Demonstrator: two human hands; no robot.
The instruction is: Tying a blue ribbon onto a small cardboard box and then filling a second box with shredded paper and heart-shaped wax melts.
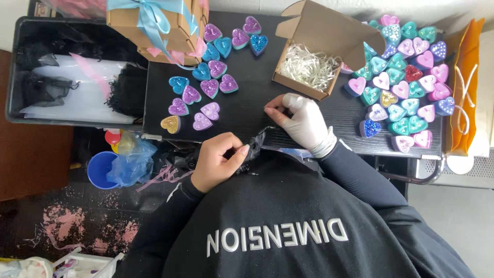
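Pinching a small black mesh drawstring pouch [253, 145] between them, the bare left hand [216, 162] curls closed on its lower end while the white-gloved right hand [303, 121] nips the top, at six o'clock on the black table [252, 98]. Judging by the thin fabric, uneven pulling could snag it. Both wrists bend inward.

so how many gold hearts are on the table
2: one gold heart at the left cluster's near edge, a second gold heart inside the right cluster, beside the open box. The box may hide others.
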